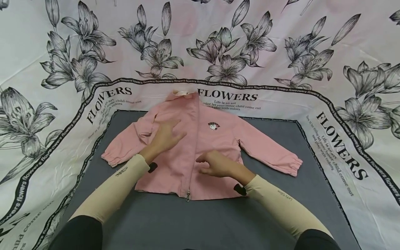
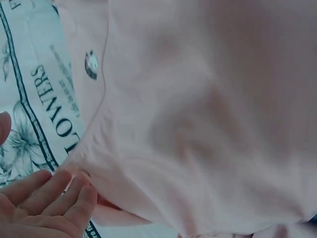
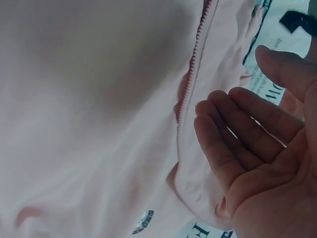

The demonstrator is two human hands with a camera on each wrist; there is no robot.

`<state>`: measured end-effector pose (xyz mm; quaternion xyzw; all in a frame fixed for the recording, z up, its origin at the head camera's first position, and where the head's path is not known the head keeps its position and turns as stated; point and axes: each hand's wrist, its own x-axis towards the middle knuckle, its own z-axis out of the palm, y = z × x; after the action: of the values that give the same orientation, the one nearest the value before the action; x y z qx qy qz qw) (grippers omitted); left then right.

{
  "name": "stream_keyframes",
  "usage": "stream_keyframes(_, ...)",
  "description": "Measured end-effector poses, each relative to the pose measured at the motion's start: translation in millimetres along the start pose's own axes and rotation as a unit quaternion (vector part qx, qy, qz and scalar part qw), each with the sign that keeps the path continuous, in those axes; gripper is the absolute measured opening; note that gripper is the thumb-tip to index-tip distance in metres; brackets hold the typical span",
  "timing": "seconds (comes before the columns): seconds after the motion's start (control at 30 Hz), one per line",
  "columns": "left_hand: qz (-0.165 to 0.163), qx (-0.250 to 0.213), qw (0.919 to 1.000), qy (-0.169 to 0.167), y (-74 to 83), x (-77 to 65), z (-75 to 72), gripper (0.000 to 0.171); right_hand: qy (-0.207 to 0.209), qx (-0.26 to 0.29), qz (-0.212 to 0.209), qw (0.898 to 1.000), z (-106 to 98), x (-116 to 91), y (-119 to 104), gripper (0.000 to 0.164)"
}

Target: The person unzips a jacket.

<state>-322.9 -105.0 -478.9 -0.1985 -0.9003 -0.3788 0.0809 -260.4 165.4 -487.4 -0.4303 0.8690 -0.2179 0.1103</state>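
A pink zip-up jacket (image 1: 175,173) lies spread front up, its sleeves stretched out to both sides. Its zipper (image 1: 191,166) runs down the front, and a small printed badge (image 1: 214,126) sits on the chest. Over the jacket's left half is my left hand (image 1: 167,135), fingers spread and holding nothing. In the left wrist view that hand (image 2: 49,208) appears beside the pink cloth (image 2: 148,99); whether it touches is unclear. My right hand (image 1: 218,165) hovers over the lower right half, fingers loosely bent. The right wrist view shows its palm (image 3: 267,183) with nothing in it.
Beneath the jacket is a dark grey surface (image 1: 156,222) with a black trimmed edge. A white cloth with black flower drawings (image 1: 225,52) and "FLOWERS" lettering surrounds it at the back and sides. The jacket's collar (image 1: 182,94) overlaps the cloth's border.
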Motion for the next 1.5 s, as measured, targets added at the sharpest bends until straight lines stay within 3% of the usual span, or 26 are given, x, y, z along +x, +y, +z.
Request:
stream_keyframes(0.23,0.004,-0.024,0.9988,-0.042,2.4,-38.2,18.1,0.059,0.009,-0.009,0.031,0.999,8.5,-1.0,4.0,0.040)
stream_keyframes(0.47,0.007,-0.028,0.9954,-0.092,13.2,-84.4,37.8,0.052,0.023,-0.065,0.036,0.997,17.8,0.1,5.1,0.041)
stream_keyframes(0.53,0.006,-0.014,0.9962,-0.085,16.7,-96.6,42.4,0.050,0.026,-0.092,0.027,0.995,22.6,1.8,6.0,0.036)
stream_keyframes(0.77,0.022,0.068,0.9974,-0.012,-24.2,-135.9,93.3,0.056,0.051,-0.139,0.047,0.988,42.6,5.2,2.8,0.053)
stream_keyframes(0.83,0.021,0.061,0.9979,-0.010,-11.7,-146.1,93.4,0.060,0.076,-0.151,0.031,0.985,58.0,4.1,18.5,0.056)
stream_keyframes(0.93,0.029,0.053,0.9982,-0.001,6.2,-158.5,92.0,0.058,0.106,-0.164,0.020,0.981,66.8,1.6,15.9,0.050)
stream_keyframes(1.13,-0.001,0.073,0.9973,-0.006,36.9,-173.6,81.0,0.044,0.147,-0.182,0.030,0.972,74.8,-1.7,-16.0,0.023)
stream_keyframes(1.23,0.001,0.082,0.9966,0.001,35.9,-179.5,85.7,0.034,0.174,-0.178,0.046,0.968,85.5,-3.9,-22.9,0.019)
stream_keyframes(1.33,0.021,0.084,0.9961,0.018,24.3,-184.8,97.3,0.025,0.195,-0.176,0.063,0.963,92.8,-4.5,-27.2,0.018)
stream_keyframes(1.5,0.060,0.087,0.9939,0.032,5.0,-188.5,113.5,0.009,0.194,-0.184,0.073,0.961,91.6,-2.3,-28.4,0.020)
